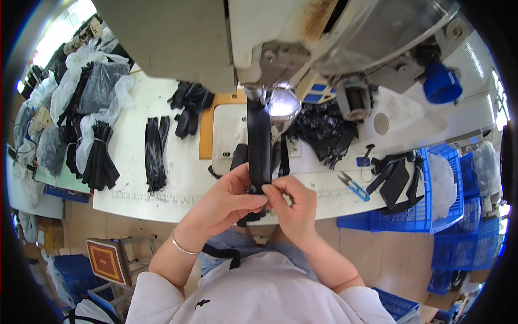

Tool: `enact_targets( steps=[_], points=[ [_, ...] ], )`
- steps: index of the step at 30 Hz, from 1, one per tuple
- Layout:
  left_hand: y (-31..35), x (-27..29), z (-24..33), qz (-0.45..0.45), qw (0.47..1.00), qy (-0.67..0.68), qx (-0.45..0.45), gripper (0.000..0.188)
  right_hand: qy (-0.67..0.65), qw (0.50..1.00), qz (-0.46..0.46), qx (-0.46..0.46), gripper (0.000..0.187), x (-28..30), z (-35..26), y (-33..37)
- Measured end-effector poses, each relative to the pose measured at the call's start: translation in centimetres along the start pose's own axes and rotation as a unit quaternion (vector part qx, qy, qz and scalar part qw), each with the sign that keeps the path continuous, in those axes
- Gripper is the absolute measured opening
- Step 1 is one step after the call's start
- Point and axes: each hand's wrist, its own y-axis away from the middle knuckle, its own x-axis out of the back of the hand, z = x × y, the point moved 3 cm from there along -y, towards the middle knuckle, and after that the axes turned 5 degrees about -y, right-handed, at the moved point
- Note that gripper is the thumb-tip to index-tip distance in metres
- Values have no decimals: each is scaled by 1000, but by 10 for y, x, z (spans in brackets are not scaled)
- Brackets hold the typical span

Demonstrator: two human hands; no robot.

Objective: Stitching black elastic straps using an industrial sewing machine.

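Observation:
A black fabric strip (260, 143) runs toward me from under the head of a sewing machine (280, 59), over the pale machine bed (222, 135). My left hand (229, 198) grips its near end from the left, thumb on top. At the same end, the fingertips of my right hand (294, 208) pinch the strip's right corner. Its far end disappears beneath the needle area, where a lamp (284, 102) glows. Other black pieces lie partly hidden beside and below the strip.
Black zippers (156, 154) lie left on the white table (127, 183); black pieces (191, 100) are behind them. At right are a black heap (326, 132), blue-handled thread snips (354, 187) and a blue crate (429, 189). A stool (109, 261) stands lower left. Bagged bundles (102, 86) crowd the far left.

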Motion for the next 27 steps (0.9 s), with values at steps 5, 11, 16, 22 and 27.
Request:
enact_targets(
  steps=[5,11,16,22,27],
  points=[
    [1,13,-7,67,978,-135,-143,17,26,1000,8,1,8,-2,-4,2],
    [-9,16,-11,135,952,-148,-230,12,-67,992,-37,-104,9,7,-1,-2],
    [-13,8,-8,109,975,-53,-184,11,16,998,-49,-31,10,5,-4,2],
    [-26,5,13,129,971,-108,-169,11,-9,1000,-9,-23,8,0,-1,10],
    [-27,8,11,140,967,-101,-187,13,-3,1000,-6,-21,8,-1,-4,9]
  ],
)
